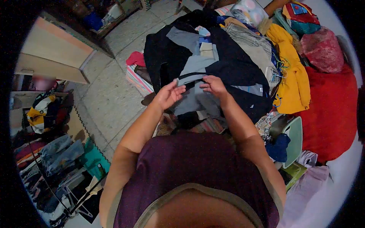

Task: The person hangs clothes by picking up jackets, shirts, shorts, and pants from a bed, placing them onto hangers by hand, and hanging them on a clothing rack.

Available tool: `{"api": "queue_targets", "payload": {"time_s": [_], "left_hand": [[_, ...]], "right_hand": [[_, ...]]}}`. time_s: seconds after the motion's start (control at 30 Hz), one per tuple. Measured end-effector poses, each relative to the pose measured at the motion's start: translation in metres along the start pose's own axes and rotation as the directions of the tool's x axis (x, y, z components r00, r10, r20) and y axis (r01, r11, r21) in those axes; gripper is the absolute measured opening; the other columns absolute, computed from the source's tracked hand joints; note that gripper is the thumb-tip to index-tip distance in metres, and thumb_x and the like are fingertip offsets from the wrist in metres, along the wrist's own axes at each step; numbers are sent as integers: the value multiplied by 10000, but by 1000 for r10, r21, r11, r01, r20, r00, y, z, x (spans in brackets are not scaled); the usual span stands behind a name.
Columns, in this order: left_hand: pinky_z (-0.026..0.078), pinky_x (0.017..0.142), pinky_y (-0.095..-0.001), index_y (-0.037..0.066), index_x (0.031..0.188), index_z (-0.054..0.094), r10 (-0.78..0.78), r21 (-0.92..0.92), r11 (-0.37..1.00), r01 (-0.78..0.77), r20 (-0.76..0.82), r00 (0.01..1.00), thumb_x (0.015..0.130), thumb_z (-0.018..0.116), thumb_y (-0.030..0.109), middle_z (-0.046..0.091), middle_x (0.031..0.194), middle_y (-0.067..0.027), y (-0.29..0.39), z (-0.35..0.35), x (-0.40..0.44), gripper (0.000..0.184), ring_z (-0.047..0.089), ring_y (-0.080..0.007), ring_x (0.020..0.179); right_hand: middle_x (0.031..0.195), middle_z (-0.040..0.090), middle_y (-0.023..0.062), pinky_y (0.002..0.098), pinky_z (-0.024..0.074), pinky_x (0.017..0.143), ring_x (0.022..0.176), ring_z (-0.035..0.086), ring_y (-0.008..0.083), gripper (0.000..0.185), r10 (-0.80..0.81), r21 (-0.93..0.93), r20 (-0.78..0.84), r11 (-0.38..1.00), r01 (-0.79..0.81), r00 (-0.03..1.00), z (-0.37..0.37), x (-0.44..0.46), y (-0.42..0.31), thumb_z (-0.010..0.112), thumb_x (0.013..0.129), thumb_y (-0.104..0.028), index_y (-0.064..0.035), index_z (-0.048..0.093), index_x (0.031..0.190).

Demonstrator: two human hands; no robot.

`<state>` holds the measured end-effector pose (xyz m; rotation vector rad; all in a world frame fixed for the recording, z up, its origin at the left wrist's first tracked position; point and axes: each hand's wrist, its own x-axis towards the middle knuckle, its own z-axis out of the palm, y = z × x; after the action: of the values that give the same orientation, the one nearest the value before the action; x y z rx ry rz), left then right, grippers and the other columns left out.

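A grey garment [195, 97] with a dark band along its top edge hangs between my two hands. My left hand [170, 95] is at its left end, with the edge pinched at the thumb and the other fingers partly spread. At the right end my right hand [214, 86] pinches the same edge. Beyond them a black and grey garment [235, 72] lies spread over the pile, with a small beige item [207, 49] on it.
To the right are a yellow garment [292, 72], a red cloth [330, 114], and a pale green bin [294, 136] with dark blue cloth. Clothes and hangers [81, 199] lie at lower left. A tiled floor [110, 83] and a door [57, 49] show at left.
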<state>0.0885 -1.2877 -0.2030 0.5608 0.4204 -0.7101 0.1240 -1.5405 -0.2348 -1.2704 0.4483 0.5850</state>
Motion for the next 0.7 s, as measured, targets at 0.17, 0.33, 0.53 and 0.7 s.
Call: {"api": "queue_targets", "payload": {"time_s": [0.17, 0.33, 0.53, 0.7], "left_hand": [[491, 608, -278, 16, 968, 532, 34, 119, 992, -34, 0, 999, 902, 515, 211, 631, 888, -115, -2, -22, 5, 207, 619, -177, 753], [497, 597, -263, 7, 968, 562, 14, 110, 994, -12, -15, 1000, 923, 459, 292, 649, 863, -106, -1, -8, -4, 307, 625, -165, 710], [498, 624, -264, 17, 1015, 558, -78, 178, 981, 72, 30, 996, 925, 377, 440, 652, 881, -112, -1, 6, -10, 469, 628, -162, 728], [501, 633, -260, 24, 1051, 553, -42, 208, 977, 43, -12, 999, 914, 450, 365, 648, 898, -106, 2, 7, -17, 382, 629, -159, 749]], "right_hand": [[992, 579, 121, 282, 515, 594, 789, 633, 226, 291, -87, 35, 160, 996, 82, 983, 30, -7, -7, 514, 885, -200, 14, 503, 1082], [794, 632, 137, 280, 495, 570, 651, 635, 227, 425, 203, -34, 231, 979, -201, 952, 55, -24, -31, 495, 882, -405, 16, 549, 896], [740, 628, 155, 293, 466, 498, 573, 607, 234, 393, 367, 38, 228, 922, -385, 902, 65, -5, -10, 453, 892, -367, 9, 557, 845], [676, 600, 163, 326, 475, 500, 558, 600, 250, 355, 169, 132, 199, 971, -197, 965, 71, -15, -12, 490, 860, -279, 66, 552, 803]]}}
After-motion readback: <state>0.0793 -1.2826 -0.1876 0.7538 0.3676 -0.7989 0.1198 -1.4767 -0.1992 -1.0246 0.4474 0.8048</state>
